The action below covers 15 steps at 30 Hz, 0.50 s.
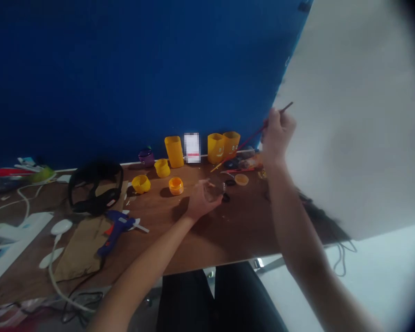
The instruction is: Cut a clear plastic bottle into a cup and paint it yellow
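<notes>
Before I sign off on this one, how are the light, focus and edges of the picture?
Head view: dim overall, brighter on the floor at lower right; a shadow on the table beside the left hand; slight softness throughout; black curved vignetting at right; a white rectangle pixelated.

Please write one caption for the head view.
Right hand holds a brush, left hand a clear container, near an orange jar.

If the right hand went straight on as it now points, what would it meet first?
Most likely the blue wall, ahead of the right hand; nothing else shows in that line, though depth is unclear.
</notes>
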### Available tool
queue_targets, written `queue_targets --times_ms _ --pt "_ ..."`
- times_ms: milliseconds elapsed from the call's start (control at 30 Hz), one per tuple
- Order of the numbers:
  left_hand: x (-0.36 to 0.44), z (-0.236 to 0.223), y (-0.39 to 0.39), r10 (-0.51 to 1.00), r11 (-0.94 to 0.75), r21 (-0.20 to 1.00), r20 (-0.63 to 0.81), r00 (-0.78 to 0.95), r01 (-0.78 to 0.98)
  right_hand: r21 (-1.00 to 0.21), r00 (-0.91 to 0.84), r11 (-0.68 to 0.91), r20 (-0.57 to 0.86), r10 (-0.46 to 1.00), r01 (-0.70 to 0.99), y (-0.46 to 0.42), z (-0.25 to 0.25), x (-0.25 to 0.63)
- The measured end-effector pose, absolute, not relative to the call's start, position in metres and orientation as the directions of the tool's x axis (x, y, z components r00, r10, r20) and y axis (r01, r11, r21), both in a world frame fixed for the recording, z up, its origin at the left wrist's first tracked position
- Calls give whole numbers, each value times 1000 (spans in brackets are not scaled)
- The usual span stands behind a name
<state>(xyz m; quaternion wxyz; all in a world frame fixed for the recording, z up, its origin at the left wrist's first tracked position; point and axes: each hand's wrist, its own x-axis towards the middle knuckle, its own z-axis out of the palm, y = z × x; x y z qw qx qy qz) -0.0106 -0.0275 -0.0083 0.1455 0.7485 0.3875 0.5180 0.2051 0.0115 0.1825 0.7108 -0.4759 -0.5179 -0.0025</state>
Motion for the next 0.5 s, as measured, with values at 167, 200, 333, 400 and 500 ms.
queue_targets --times_ms 167,200,333,400,500 --pt "-11 -13 -35 678 -716 554 695 238 424 -677 330 649 736 591 348 15 186 149" --pt "-11 -14 -36 679 -714 563 702 216 417 -693 265 650 720 641 313 15 185 139" --pt "-11 -21 -38 666 -743 571 684 299 349 -783 47 593 610 791 187 18 178 117" --pt "-11 -23 -39 692 -721 603 654 306 341 -816 -35 557 559 828 153 20 175 114" --pt "-11 -25 -40 717 -696 640 644 266 325 -847 -150 502 481 864 174 20 174 112"
